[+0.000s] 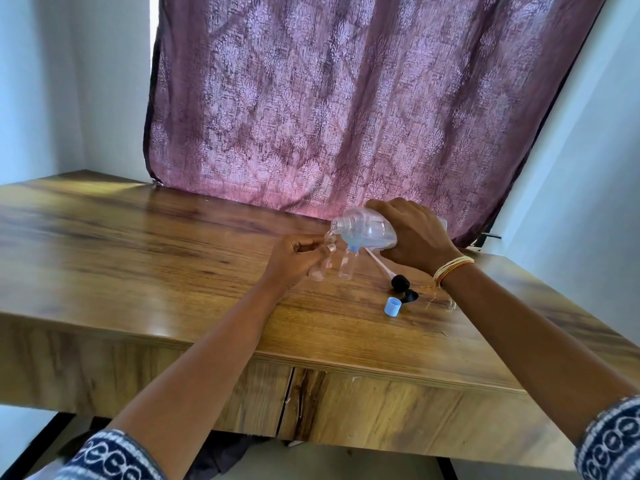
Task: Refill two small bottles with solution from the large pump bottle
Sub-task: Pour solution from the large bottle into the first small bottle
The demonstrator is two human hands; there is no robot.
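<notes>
Right grip clamped on tilted large bottle, left grip clamped on small bottle; keep mouths aligned; pour slowly.

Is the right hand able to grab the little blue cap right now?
Probably not yet. The right hand is busy holding the tipped large bottle. The blue cap lies in the open on the table, nothing covering it.
</notes>
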